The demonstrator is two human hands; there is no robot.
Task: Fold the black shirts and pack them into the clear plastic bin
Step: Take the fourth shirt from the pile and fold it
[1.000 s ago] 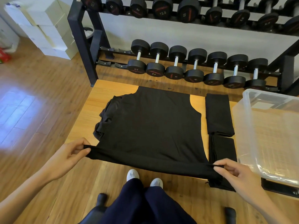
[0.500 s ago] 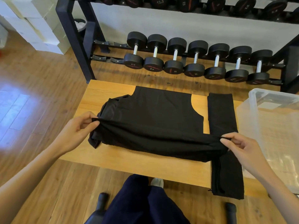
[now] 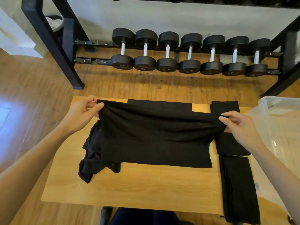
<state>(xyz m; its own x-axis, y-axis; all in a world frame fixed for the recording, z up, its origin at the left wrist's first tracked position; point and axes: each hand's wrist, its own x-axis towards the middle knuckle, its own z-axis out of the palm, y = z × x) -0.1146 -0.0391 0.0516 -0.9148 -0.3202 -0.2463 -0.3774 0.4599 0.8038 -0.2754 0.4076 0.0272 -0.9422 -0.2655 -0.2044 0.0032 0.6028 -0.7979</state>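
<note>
Fingers of both hands pinch the black shirt [image 3: 154, 135] by its doubled edge: left hand [image 3: 82, 114] at the left corner, thumb over curled fingers; right hand [image 3: 238, 125] at the right corner, cloth nipped between thumb and forefinger.

Surroundings: wooden table [image 3: 146, 185] on wood floor. Dumbbell rack [image 3: 53, 46] stands behind the table, a row of black dumbbells [image 3: 190, 54] on its low rail. Two folded shirts [image 3: 233, 150] lie end to end along the table's right side, just beside the shirt in hand; the near one overhangs the table's front edge. The right hand hovers above the far folded one. Clear plastic bin [image 3: 276, 120] sits at far right, touching or nearly touching the table; cannot tell which.

Shirt position: held edge stretched between the hands near the table's far edge, slightly raised and sagging at the middle. Lower layer lies flat on the table. A bunched part, possibly a sleeve, spills out crumpled at the left, below the left hand.

Arms: both forearms reach forward from the lower corners, wrists roughly level, hands well apart at shirt width.
</note>
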